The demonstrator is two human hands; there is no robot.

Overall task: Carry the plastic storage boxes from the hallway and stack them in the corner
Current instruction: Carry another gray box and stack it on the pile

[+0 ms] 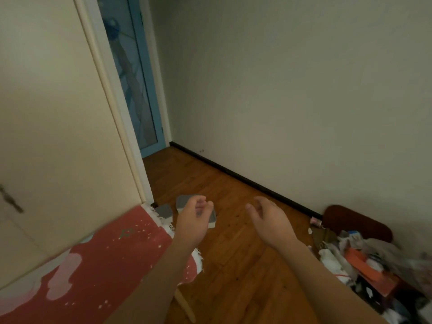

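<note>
Both hands, left hand (192, 220) and right hand (268, 218), hover loosely curled, holding nothing, over grey boxes (163, 211) beside red rug (93, 265).

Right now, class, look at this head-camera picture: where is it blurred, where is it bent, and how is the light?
Head view: light is dim and flat, no glare, no hard shadows. Motion blur smears the clutter at lower right and the door handle at left. The wide lens bows the door frame and skirting. Both hands, left hand and right hand, look fairly sharp.
</note>
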